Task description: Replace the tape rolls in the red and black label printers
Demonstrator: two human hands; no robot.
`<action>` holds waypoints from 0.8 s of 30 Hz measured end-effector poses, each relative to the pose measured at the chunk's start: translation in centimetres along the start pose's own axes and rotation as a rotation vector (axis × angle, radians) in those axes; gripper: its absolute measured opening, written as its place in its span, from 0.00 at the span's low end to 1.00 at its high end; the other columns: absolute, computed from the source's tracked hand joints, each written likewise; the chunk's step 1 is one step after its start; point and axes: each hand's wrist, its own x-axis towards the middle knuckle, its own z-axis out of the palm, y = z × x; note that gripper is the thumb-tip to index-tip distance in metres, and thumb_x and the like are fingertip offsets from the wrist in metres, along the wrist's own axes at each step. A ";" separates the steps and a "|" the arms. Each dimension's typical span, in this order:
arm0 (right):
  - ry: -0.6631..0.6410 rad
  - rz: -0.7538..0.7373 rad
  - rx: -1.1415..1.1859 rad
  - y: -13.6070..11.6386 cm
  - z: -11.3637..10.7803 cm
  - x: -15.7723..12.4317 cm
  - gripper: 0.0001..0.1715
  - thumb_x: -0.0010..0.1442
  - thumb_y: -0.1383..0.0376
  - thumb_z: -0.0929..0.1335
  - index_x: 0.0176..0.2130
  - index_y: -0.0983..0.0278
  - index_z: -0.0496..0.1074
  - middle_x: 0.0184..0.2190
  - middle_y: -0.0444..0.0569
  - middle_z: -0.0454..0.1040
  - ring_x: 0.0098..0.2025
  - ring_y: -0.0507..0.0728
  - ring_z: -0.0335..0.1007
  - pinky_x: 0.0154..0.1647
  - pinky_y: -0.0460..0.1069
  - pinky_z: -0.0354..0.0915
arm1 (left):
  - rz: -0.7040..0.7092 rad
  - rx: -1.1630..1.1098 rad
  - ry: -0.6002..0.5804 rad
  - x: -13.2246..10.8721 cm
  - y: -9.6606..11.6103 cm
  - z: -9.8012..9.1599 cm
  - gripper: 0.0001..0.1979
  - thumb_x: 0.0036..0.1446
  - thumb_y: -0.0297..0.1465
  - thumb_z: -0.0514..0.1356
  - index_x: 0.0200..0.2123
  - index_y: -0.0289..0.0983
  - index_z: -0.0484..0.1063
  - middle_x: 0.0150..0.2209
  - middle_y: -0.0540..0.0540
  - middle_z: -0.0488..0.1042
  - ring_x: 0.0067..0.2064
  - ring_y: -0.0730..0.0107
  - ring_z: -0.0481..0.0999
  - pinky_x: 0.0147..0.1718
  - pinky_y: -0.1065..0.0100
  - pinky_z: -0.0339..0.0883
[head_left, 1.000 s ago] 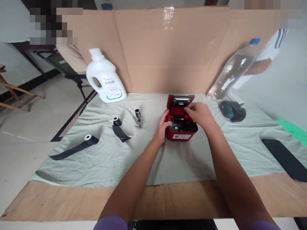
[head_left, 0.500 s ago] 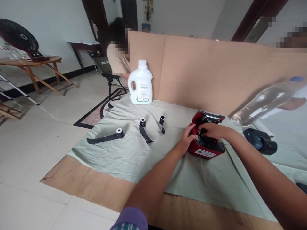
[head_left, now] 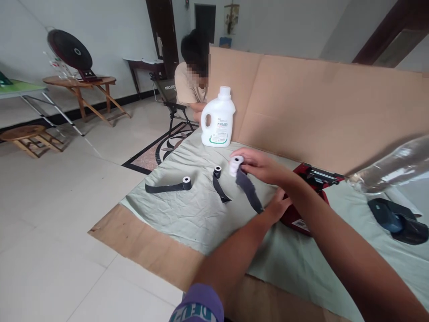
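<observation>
My right hand [head_left: 259,165] is closed on a whitish paper roll [head_left: 236,166], held above the cloth with a dark strip trailing from it. My left hand [head_left: 280,205] grips the near left side of a red and black printer [head_left: 298,223]; my right forearm hides some of its fingers and much of the machine. The printer's lid [head_left: 323,174] is raised. To the left, two small rolls with black outer strips lie unrolled on the cloth: the leftmost roll [head_left: 187,183] and the middle roll [head_left: 217,172]. My right hand mostly covers a third small roll.
A white detergent bottle [head_left: 219,120] stands at the back before a cardboard panel [head_left: 301,103]. On the right are a clear plastic bottle [head_left: 395,161] and a dark device [head_left: 398,221]. Beyond the green cloth [head_left: 174,219], a person [head_left: 189,85] sits; a fan [head_left: 70,49] stands on a wooden table.
My right hand has come out of the printer and moved left, now with the paper roll in it. My left hand stays on the printer. The view has swung right.
</observation>
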 end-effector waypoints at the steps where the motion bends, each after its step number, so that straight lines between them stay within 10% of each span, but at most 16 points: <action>1: -0.050 -0.011 -0.007 0.7 1.3 1.6 0.17 0.63 0.62 0.65 0.52 0.58 0.69 0.49 0.50 0.75 0.47 0.59 0.74 0.49 0.54 0.69 | 0.031 0.025 0.001 0.1 -0.1 -0.1 0.27 0.59 0.37 0.60 0.62 0.43 0.69 0.68 0.43 0.63 0.73 0.49 0.53 0.71 0.60 0.46; 13: -0.193 0.120 -0.601 8.0 11.6 12.0 0.24 0.63 0.72 0.61 0.55 0.57 0.69 0.43 0.52 0.75 0.47 0.63 0.63 0.50 0.54 0.55 | 0.003 0.070 -0.006 -0.6 1.5 -0.4 0.37 0.50 0.35 0.62 0.66 0.43 0.67 0.73 0.47 0.51 0.74 0.51 0.47 0.71 0.59 0.44; 19: -0.159 0.063 -0.676 7.0 10.0 11.1 0.36 0.62 0.73 0.60 0.66 0.54 0.63 0.58 0.54 0.73 0.54 0.68 0.58 0.52 0.59 0.51 | 0.017 0.056 -0.019 -0.7 1.9 -0.5 0.38 0.51 0.36 0.62 0.67 0.38 0.66 0.72 0.44 0.52 0.74 0.54 0.48 0.71 0.62 0.42; 24: -0.102 0.264 -0.657 6.7 6.8 9.6 0.33 0.62 0.71 0.60 0.64 0.57 0.69 0.47 0.56 0.77 0.55 0.70 0.60 0.55 0.61 0.54 | -0.006 0.051 -0.001 0.0 0.7 -0.5 0.37 0.50 0.34 0.63 0.65 0.39 0.67 0.72 0.42 0.51 0.74 0.52 0.47 0.71 0.63 0.41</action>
